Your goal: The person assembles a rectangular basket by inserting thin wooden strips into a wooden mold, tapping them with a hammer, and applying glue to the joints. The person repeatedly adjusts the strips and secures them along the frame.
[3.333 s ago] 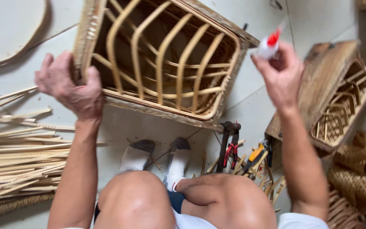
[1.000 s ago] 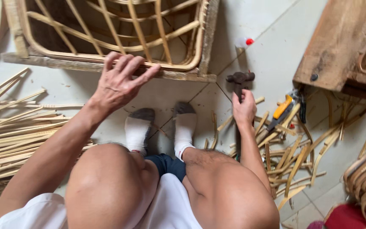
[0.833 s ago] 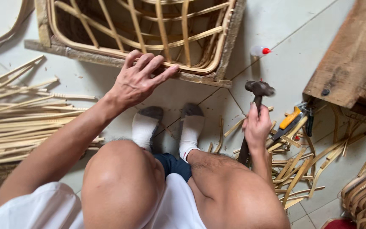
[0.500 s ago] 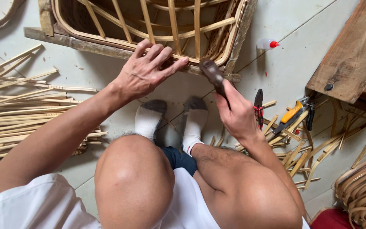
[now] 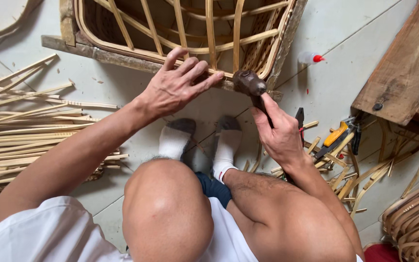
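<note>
A rattan frame basket on a worn wooden base lies on the tiled floor in front of me. My left hand rests on its near rim, fingertips pinched at one spot on the rim. My right hand grips the handle of a hammer, whose dark head sits against the rim right beside my left fingertips. My knees and white socks are below the hands.
A bundle of split cane strips lies at the left. A small glue bottle with a red cap stands on the floor at right. Pliers, a yellow cutter and cane scraps lie nearby. A wooden piece and woven baskets are at right.
My right hand set down the glue bottle, picked the hammer up off the floor and brought its head to the basket rim. My left hand moved along the rim.
</note>
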